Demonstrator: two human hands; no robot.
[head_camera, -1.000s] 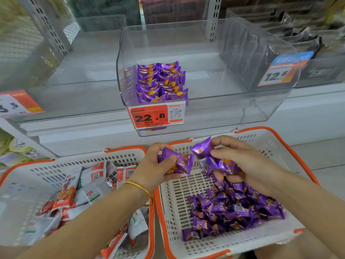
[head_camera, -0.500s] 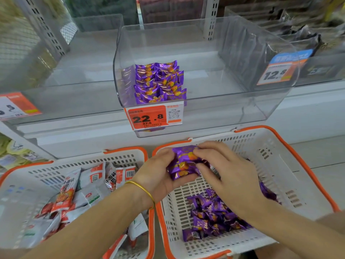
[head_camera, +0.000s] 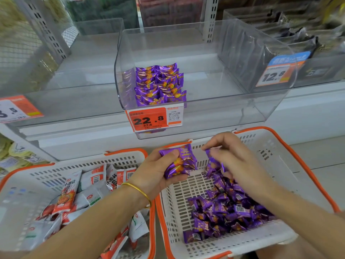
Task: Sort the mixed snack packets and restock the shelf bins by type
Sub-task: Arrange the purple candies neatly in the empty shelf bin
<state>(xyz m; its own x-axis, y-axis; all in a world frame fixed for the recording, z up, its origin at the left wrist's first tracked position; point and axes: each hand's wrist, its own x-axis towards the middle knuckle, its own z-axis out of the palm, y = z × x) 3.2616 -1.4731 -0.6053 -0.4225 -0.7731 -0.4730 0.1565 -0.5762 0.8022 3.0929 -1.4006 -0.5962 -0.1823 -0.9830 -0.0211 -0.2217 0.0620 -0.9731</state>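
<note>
My left hand (head_camera: 155, 173) grips a small stack of purple snack packets (head_camera: 182, 162) above the right basket's near-left corner. Just to its right, my right hand (head_camera: 236, 161) pinches another purple packet (head_camera: 212, 158) between its fingertips. Below them, a loose pile of purple packets (head_camera: 226, 212) lies in the white basket with an orange rim (head_camera: 298, 159). A clear shelf bin (head_camera: 224, 101) behind holds neat rows of the same purple packets (head_camera: 160, 84) at its left side. The left basket (head_camera: 28, 171) holds red-and-white packets (head_camera: 70, 193).
An orange price tag reading 22.8 (head_camera: 149, 119) hangs on the clear bin's front. Another clear bin with a 12.8 tag (head_camera: 274, 75) stands to the right, holding dark packets. A further clear bin (head_camera: 61, 101) with a tag sits at the left.
My hands met over the basket and have parted again. The left keeps the stacked purple packets; the right has moved off to the right with a single packet.
</note>
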